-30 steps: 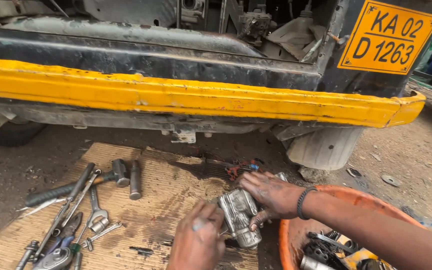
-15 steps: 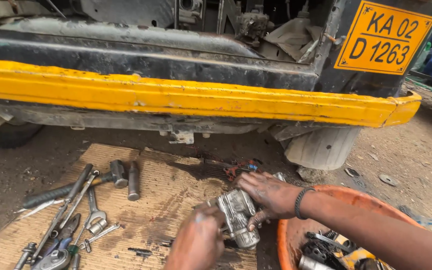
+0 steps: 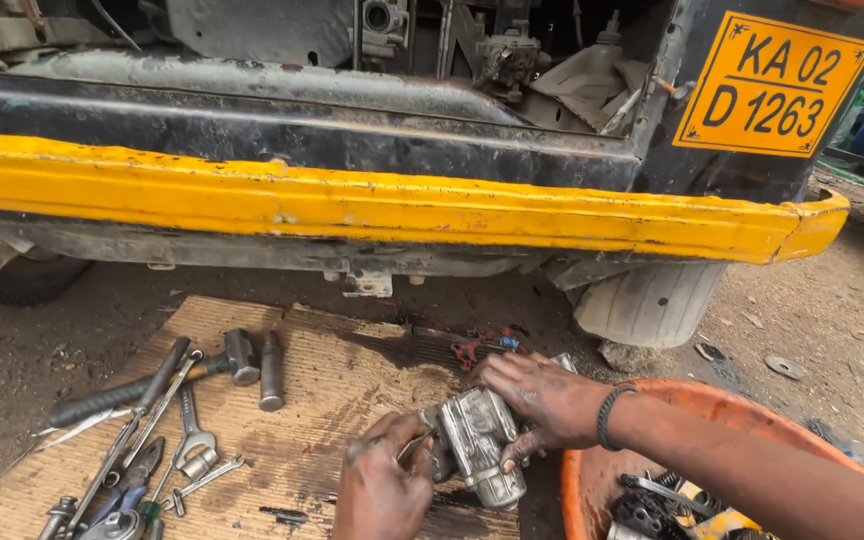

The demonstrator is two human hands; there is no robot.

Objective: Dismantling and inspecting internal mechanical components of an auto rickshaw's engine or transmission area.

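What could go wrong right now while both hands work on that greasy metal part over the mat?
The oily grey metal engine part may slip from the greasy left hand and right hand. It could drop onto the woven mat or roll toward the orange plastic tub. Loose spanners lie nearby, where small pieces could get lost.

Both hands [image 3: 382,490] [image 3: 542,400] grip grey metal engine part [image 3: 477,440] on wooden board [image 3: 282,440].
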